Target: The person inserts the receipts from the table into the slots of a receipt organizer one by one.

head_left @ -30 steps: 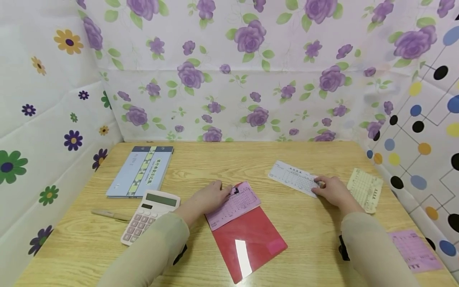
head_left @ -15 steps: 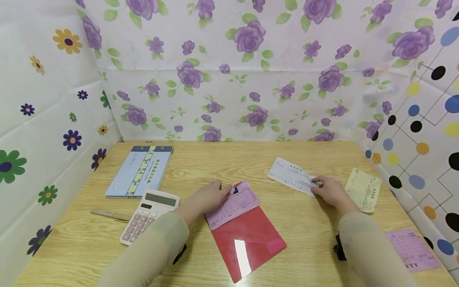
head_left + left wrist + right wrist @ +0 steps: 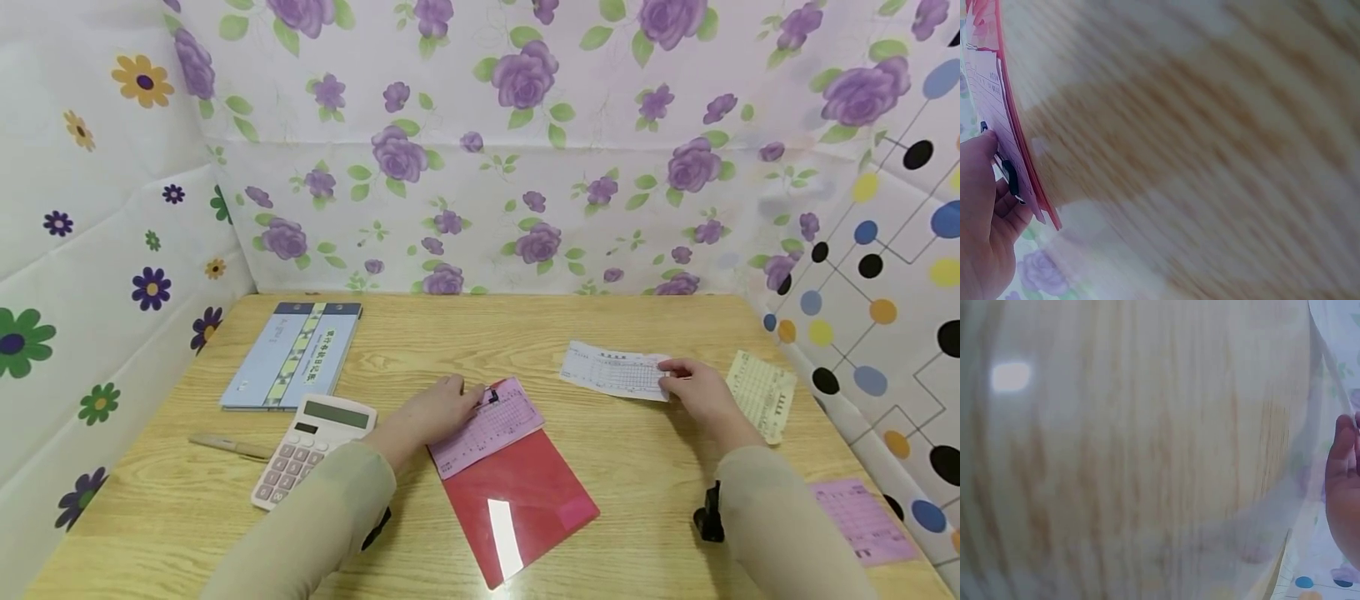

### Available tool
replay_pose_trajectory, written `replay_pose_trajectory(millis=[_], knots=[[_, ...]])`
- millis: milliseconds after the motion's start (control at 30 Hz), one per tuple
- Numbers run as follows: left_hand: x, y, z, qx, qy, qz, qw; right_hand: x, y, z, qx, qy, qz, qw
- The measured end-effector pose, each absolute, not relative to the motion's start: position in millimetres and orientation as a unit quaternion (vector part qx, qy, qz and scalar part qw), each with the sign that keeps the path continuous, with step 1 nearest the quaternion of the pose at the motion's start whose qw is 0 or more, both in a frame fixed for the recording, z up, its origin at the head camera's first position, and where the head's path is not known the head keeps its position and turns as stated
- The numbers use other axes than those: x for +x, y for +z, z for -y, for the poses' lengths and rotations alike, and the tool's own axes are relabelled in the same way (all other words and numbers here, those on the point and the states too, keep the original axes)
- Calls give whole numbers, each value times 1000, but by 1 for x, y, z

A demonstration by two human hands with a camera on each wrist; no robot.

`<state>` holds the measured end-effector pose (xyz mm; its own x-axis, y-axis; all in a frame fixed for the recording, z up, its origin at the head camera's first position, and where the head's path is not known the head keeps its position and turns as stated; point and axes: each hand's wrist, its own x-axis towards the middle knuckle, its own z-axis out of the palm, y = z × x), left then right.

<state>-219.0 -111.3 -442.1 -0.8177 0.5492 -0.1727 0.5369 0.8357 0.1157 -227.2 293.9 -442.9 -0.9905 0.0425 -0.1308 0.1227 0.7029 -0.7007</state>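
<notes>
Gripping red clipboard's (image 3: 517, 504) edge in left hand (image 3: 435, 412), white slip's (image 3: 611, 369) edge in right hand (image 3: 701, 396), with tabletop (image 3: 637, 479) between, floral cloth (image 3: 480, 200) behind.

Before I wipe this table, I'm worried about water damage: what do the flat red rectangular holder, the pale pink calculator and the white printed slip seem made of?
Red holder: glossy, probably plastic; it shows a sharp white glare.
Calculator: likely hard plastic, fairly matte; smooth, round-cornered casing.
Slip: apparently thin matte paper; it curves slightly from the right hand.
</notes>
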Motion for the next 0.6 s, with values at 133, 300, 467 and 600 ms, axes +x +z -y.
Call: replay_pose_trajectory(millis=[133, 300, 467, 600], knots=[[-219, -441, 111, 281, 35, -953, 108, -228, -445, -295, 43, -386, -920, 48], [-219, -441, 111, 269, 51, -955, 117, -227, -446, -291, 28, -398, -916, 45], [-219, -441, 111, 278, 39, -953, 112, -227, -445, -289, 32, -408, -911, 56], [-220, -441, 111, 275, 46, -954, 114, -226, -440, -288, 28, -432, -899, 70]])
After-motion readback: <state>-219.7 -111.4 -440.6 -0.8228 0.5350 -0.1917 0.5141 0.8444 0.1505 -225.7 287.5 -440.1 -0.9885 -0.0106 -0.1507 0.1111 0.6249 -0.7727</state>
